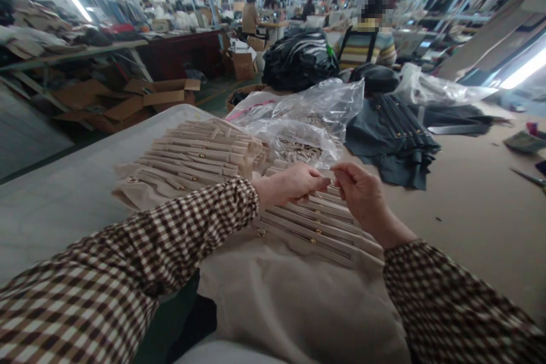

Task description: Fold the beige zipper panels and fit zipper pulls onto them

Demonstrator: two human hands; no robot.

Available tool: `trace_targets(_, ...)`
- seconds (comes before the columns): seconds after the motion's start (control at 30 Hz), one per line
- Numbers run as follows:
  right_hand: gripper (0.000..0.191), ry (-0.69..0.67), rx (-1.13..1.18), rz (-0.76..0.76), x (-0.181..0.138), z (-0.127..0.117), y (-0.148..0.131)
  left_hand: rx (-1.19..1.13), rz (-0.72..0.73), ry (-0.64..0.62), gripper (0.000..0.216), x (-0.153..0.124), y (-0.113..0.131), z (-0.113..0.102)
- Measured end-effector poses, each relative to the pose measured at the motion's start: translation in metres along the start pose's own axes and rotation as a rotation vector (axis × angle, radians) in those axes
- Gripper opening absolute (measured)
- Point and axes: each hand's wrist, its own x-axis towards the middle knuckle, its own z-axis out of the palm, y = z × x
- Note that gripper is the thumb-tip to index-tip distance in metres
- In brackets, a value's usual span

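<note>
My left hand reaches across in a pinch, its fingertips nearly meeting those of my right hand. Something tiny, perhaps a metal piece, sits at the fingertips; it is too small to name. Below both hands lies a fanned stack of beige zippered panels with gold-coloured zipper pulls, its front panel draping toward me. To the left is a second stack of beige zippered panels. Just behind my hands, a clear plastic bag lies open, with small metal parts showing in it.
Dark zippered panels lie on the right of the table. Scissors rest near the right edge. Behind stands a black bundle, with a person in a striped top beyond. Cardboard boxes are on the left floor.
</note>
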Motion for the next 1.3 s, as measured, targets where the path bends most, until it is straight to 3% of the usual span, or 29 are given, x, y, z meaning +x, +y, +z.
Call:
trace_targets(0.1, 0.043, -0.142, -0.289, -0.110, -0.011, 0.002, 0.009, -0.296, -0.037, -0.110, 0.035, 0.003, -0.002, 0.002)
trace_targets(0.23, 0.061, -0.198, -0.353, -0.188, -0.020, 0.009, 0.016, -0.236, -0.123, -0.085, 0.042, 0.006, 0.002, 0.003)
trace_targets(0.4, 0.070, -0.135, -0.366, -0.322, -0.021, 0.012, 0.025, -0.081, -0.179, -0.078, 0.032, 0.009, 0.006, 0.004)
trace_targets(0.53, 0.080, -0.135, -0.348, -0.411, -0.021, 0.013, 0.027, -0.188, -0.183, -0.146, 0.015, 0.020, 0.001, 0.002)
trace_targets(0.7, 0.071, -0.135, -0.285, -0.497, -0.024, 0.015, 0.026, -0.194, -0.210, -0.200, 0.009, 0.026, -0.002, 0.000)
trace_targets(0.83, 0.049, -0.155, -0.191, -0.247, -0.021, 0.011, 0.028, -0.019, -0.194, -0.104, 0.013, 0.019, 0.002, 0.001)
trace_targets(0.97, 0.028, -0.371, -0.218, -0.001, -0.017, 0.005, 0.033, 0.299, -0.126, -0.025, 0.012, 0.016, 0.004, 0.003)
trace_targets(1.3, 0.024, -0.434, -0.253, 0.224, -0.015, 0.003, 0.037, 0.528, -0.114, -0.031, 0.009, 0.019, -0.001, 0.002)
